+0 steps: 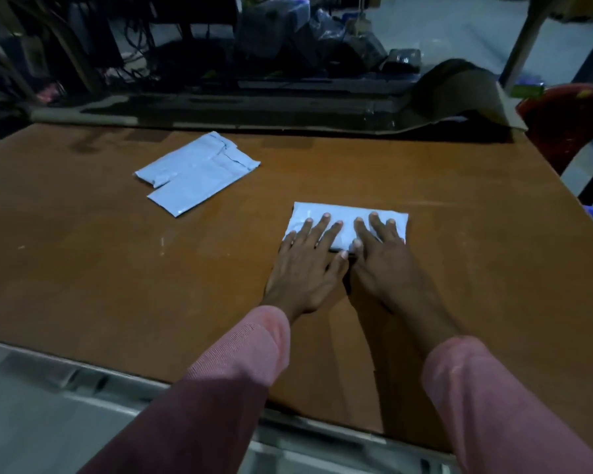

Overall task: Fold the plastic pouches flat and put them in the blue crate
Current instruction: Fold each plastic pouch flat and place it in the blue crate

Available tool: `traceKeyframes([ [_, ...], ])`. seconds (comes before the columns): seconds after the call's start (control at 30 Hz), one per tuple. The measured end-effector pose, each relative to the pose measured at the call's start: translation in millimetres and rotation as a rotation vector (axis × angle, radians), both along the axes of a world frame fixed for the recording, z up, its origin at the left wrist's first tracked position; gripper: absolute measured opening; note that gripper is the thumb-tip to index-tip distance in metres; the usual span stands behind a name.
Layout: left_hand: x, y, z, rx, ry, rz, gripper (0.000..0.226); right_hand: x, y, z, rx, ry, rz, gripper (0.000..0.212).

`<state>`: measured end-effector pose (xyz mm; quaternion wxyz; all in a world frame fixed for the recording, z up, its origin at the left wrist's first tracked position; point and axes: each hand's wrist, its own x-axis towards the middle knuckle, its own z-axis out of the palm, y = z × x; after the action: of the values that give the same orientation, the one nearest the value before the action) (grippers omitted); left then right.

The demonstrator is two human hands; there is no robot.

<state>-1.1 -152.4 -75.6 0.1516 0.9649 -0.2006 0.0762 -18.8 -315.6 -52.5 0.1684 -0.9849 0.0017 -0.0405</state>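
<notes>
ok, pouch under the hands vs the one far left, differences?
The near pouch is pressed under the left hand and right hand, fingers straight; the far-left pouch lies untouched. The near pouch is a neat rectangle; the far-left pouch lies skewed, its outline ragged and stepped. Both are pale plastic on the brown table.

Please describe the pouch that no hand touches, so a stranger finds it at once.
On the brown table lie two pale blue pouches. The untouched pouch is the farther, left one. The left hand and right hand press the other pouch; this one lies free, its edge notched.
</notes>
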Motion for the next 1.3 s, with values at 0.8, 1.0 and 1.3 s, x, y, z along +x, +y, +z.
traceKeyframes([
  [0.8, 28.7, -5.8, 1.1, 0.017, 0.034, -0.014, 0.058, 14.1, 11.1, -18.5, -0.094, -0.265, -0.049, 0.052],
  [1.0, 20.2, -5.9, 7.2, 0.014, 0.093, -0.004, 0.058, 9.0, 13.7, -8.8, -0.084, -0.240, -0.046, 0.051],
  [1.3, 21.4, -6.5, 6.6, 0.011, -0.013, -0.072, 0.057, 12.3, 12.8, -16.3, -0.102, -0.246, -0.110, 0.056],
])
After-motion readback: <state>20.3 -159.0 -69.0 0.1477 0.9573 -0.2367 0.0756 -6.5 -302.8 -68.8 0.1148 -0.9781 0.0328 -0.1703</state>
